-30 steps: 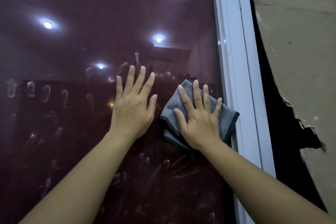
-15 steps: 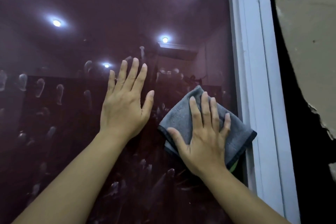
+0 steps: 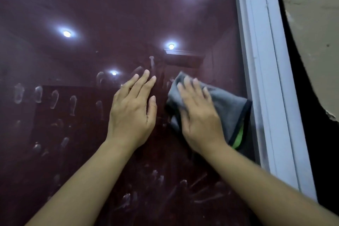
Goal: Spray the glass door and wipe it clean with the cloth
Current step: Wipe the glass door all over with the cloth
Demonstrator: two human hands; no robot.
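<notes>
The dark glass door (image 3: 110, 14) fills most of the view and is covered with finger smears and reflected ceiling lights. My left hand (image 3: 133, 112) lies flat on the glass with fingers slightly apart and nothing in it. My right hand (image 3: 198, 115) presses a folded grey cloth (image 3: 231, 110) with a green tag flat against the glass, close to the door's right edge. The cloth's right corner touches the white frame (image 3: 262, 79). No spray bottle is in view.
The white door frame runs down the right side of the glass. Beyond it is a dark gap (image 3: 300, 115) and a beige wall (image 3: 315, 24) with a chipped edge. Smears cover the glass left of and below my hands.
My right hand has slid the cloth up and to the left on the glass, blurred by motion. My left hand stays flat on the glass. The view has shifted, moving the frame right.
</notes>
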